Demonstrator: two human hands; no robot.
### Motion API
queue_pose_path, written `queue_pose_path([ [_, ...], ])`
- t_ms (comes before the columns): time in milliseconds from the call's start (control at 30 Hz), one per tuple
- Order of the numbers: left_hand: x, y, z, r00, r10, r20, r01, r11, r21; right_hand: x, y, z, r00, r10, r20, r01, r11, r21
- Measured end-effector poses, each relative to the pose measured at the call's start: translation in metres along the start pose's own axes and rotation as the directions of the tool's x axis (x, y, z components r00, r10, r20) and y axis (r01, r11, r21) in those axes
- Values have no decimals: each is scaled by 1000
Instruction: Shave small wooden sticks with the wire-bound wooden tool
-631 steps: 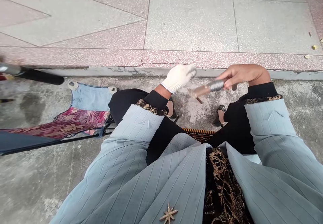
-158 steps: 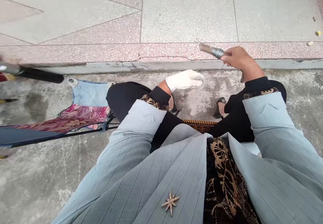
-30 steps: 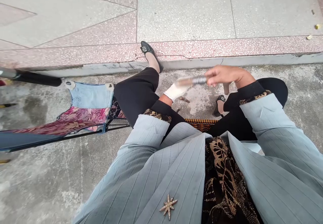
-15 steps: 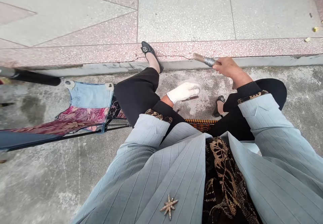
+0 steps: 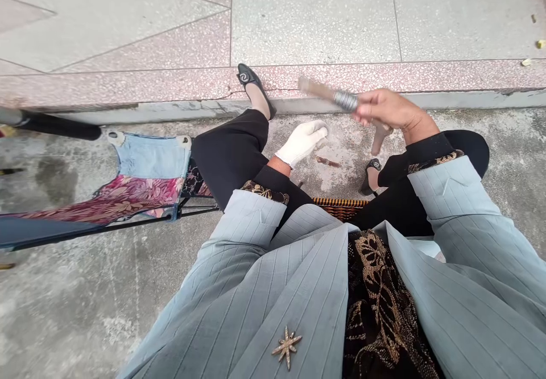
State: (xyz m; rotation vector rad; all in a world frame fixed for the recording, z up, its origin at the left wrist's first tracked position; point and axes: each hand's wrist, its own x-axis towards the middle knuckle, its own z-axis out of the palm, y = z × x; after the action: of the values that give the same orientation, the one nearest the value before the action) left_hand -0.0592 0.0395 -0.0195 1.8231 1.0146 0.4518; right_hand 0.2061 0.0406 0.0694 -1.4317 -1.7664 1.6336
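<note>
Two hands at work: right hand grips a raised hammer; gloved left hand, fingers loosely curled, rests beside a rusty nail lying loose on concrete; straightening appears unfinished.

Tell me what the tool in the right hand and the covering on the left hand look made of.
Tool: brownish shaft, maybe wood or rusty metal, motion-blurred; a shiny ribbed band suggests wound wire or a metal ferrule. The right hand grips it. Left hand: a white glove, matte and soft-looking, likely knit cotton.
</note>
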Motion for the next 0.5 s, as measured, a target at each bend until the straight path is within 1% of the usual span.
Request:
queue_pose_path([
  [33, -1, 1, 1, 999, -14, 46, 15, 1000, -24, 1, -1, -1, 987, -14, -159, 22, 999, 47],
  [67, -2, 3, 2, 995, -28, 94, 32, 998, -45, 3, -2, -2, 961, -9, -276, 29, 997, 69],
  [100, -3, 5, 3, 989, -33, 141, 41, 998, -53, 6, -1, -1, 937, 7, -350, 19, 997, 72],
  [133, -4, 7, 4, 982, -26, 189, 34, 999, -40, 10, 1, 1, 919, 31, -394, -9, 998, 60],
  [200, -6, 8, 5, 969, 8, 248, -5, 1000, -15, 19, 7, 4, 901, 84, -426, -98, 995, -10],
  [267, -8, 8, 5, 960, 46, 275, -42, 999, -20, 26, 13, 6, 893, 122, -433, -214, 962, -171],
  [333, -9, 9, 2, 958, 54, 283, -48, 998, -30, 31, 17, 9, 900, 152, -409, -318, 869, -378],
  [367, -9, 9, 0, 959, 45, 280, -40, 999, -24, 32, 19, 12, 913, 173, -370, -345, 810, -474],
  [400, -10, 9, -2, 962, 30, 273, -28, 1000, -9, 32, 20, 15, 929, 195, -315, -347, 755, -556],
  [433, -10, 10, -4, 967, 13, 256, -17, 1000, 14, 32, 21, 19, 947, 211, -244, -319, 715, -621],
  [500, -10, 10, -8, 983, -2, 184, -11, 997, 70, 29, 23, 29, 973, 210, -94, -216, 686, -695],
])
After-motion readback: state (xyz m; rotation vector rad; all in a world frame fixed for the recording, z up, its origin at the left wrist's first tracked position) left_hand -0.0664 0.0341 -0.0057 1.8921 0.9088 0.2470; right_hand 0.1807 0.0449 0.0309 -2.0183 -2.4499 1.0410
